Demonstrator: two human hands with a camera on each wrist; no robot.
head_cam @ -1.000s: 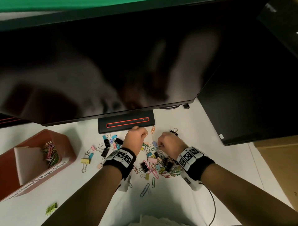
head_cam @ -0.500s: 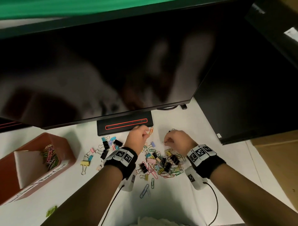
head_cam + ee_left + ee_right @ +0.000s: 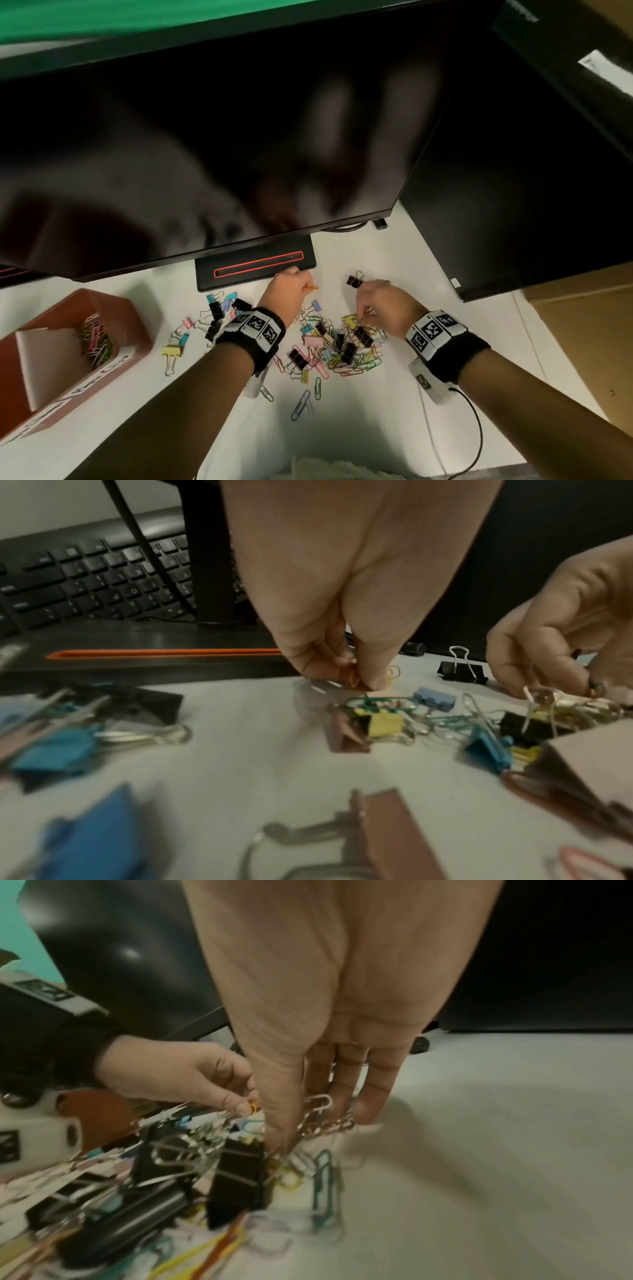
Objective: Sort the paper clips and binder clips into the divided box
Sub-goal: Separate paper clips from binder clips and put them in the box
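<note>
A: Hands?
B: Left hand (image 3: pixel 286 294) pinches an orange clip (image 3: pixel 312 288), thumb and finger closed on it. Right hand (image 3: pixel 383 306) pinches paper clips (image 3: pixel 316 1110) above the pile (image 3: pixel 339 346).
A: Box?
B: Red box (image 3: pixel 137 329) at 9 o'clock of the pile, paper clips in one compartment. Label writing unreadable.
A: Other writing?
B: Only coded tags on the wristbands (image 3: pixel 258 325).

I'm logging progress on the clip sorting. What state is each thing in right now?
Left hand: pinching orange paper clips at the desk.
Right hand: fingers pinching a clip from the mixed pile.
Divided box: open, coloured paper clips in one compartment; the white-lined one looks empty.
Black binder clip: lying alone on the desk, unheld.
Monitor: dark.
</note>
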